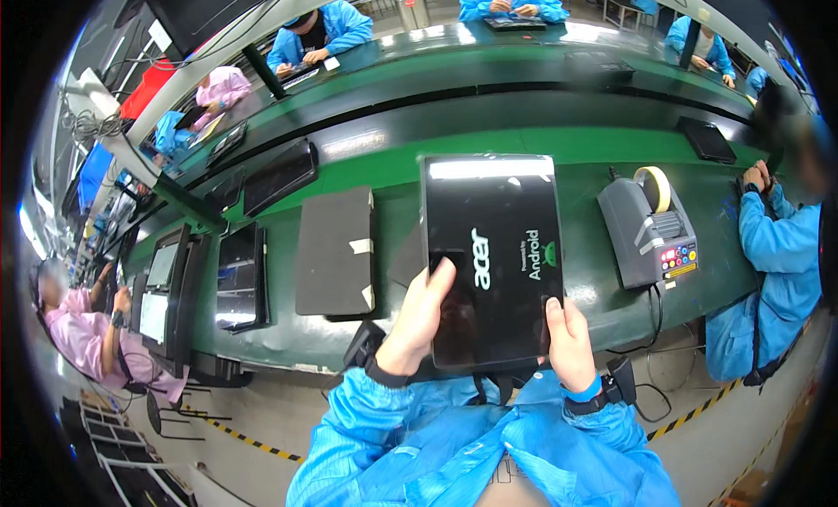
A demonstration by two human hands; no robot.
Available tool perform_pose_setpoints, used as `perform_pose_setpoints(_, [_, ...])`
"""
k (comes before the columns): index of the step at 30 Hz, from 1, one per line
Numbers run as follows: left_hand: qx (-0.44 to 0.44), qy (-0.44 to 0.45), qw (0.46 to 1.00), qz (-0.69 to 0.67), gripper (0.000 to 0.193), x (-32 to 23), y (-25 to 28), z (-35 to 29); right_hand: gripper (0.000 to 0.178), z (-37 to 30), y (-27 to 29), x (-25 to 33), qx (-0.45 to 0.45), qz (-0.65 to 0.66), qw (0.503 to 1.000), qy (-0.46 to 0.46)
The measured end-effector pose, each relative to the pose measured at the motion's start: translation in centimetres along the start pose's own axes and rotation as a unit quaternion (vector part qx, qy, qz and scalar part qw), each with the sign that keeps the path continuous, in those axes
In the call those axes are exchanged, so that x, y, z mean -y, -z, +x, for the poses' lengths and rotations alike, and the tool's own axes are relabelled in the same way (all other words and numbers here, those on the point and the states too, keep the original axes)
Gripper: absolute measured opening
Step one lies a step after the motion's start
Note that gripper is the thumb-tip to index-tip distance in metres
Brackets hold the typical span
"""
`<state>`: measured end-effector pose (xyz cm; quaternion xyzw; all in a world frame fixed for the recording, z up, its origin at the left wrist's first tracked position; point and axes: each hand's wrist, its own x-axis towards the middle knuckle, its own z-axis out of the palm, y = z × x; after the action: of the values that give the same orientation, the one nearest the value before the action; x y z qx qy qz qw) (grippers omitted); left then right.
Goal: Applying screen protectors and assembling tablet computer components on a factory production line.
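Note:
A black tablet (502, 324) is held up in front of me, its glossy screen lit with white and green lettering. My left hand (419, 319) grips its left edge, thumb lying over the screen side. At the lower right edge my right hand (569, 343) is closed on it too, thumb on the front. The fingers behind the tablet are hidden. Left of it on the green bench lies a dark grey flat pad (336, 254) with pieces of pale tape on its right side.
A grey tape dispenser (646, 232) with a yellowish roll stands right of the tablet. Dark tablets (240, 275) lie stacked at left, near a black stand (166, 289) with bright screens. A black tablet (707, 140) rests far right. Co-workers sit along the benches; one (777, 227) is close on my right.

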<state>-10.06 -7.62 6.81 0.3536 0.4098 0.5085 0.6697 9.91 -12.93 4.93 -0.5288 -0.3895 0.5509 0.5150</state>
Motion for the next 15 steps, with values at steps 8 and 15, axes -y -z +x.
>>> perform_pose_setpoints(8, [0.139, 0.080, 0.963, -0.215, 0.068, -1.0, 0.9, -0.1, 0.033, 2.4, -0.9, 0.6, -0.025, 0.058, 0.996, 0.067])
perform_pose_setpoints(15, [0.026, -0.033, 0.993, -0.112, 0.034, -0.9, 0.5, 1.2, 0.052, 4.6, 0.5, 1.7, 0.103, 0.113, 0.985, 0.075])
